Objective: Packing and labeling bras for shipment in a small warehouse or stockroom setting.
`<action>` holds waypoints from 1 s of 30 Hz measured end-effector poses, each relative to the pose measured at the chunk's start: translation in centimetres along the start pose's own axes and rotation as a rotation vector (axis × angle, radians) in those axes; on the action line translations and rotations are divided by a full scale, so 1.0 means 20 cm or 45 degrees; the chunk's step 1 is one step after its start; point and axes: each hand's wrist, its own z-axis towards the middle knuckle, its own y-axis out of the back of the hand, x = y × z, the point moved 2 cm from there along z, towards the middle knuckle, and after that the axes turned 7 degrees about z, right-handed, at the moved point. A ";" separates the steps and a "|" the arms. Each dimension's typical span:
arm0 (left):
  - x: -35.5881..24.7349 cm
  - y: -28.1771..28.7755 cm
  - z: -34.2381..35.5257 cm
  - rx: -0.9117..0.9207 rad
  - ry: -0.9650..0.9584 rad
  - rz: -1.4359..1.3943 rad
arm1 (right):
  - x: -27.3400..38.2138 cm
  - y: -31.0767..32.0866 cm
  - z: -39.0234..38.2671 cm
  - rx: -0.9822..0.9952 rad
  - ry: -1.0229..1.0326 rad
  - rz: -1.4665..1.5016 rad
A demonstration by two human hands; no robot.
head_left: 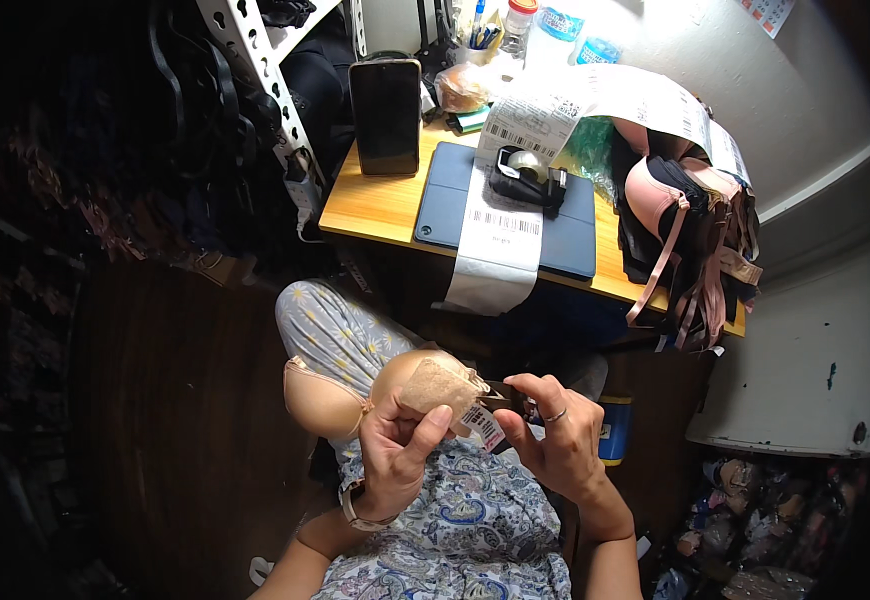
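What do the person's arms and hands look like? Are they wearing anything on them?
The left hand and right hand are both bare. A shiny, silver-looking ring circles one right finger. Around the left wrist goes a pale band, maybe a watch strap. No sleeves cover the forearms.

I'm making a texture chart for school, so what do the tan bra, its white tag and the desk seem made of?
Tan bra: probably foam under smooth, faintly shiny fabric, since its cups keep their curve; the rougher part may be lace.
White tag: paper or thin fabric, matte, flat and printed; can't tell which.
Desk: wood or wood-look board, slightly glossy, with yellow-brown streaks like grain.
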 end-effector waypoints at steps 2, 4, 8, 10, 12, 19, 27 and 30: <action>0.00 0.00 0.00 -0.005 0.005 0.023 | 0.00 0.00 0.00 0.004 -0.040 0.086; 0.00 -0.03 0.00 -0.009 0.011 -0.030 | -0.03 -0.02 -0.03 -0.007 -0.092 0.239; 0.01 -0.01 -0.01 -0.003 0.020 0.007 | 0.02 0.02 0.04 -0.043 -0.164 0.614; 0.00 -0.02 -0.01 0.023 0.008 0.013 | 0.01 0.03 0.05 -0.045 -0.038 0.453; 0.00 -0.02 -0.02 -0.001 -0.045 0.083 | 0.00 0.02 0.06 -0.074 0.227 0.225; 0.00 -0.04 -0.04 0.031 -0.375 0.382 | 0.05 0.01 0.03 -0.036 0.464 -0.217; -0.01 -0.04 0.00 0.097 0.001 0.146 | 0.01 0.01 0.07 -0.034 0.271 0.236; -0.01 -0.02 0.01 0.113 0.119 0.070 | 0.00 0.01 0.05 -0.088 0.207 0.344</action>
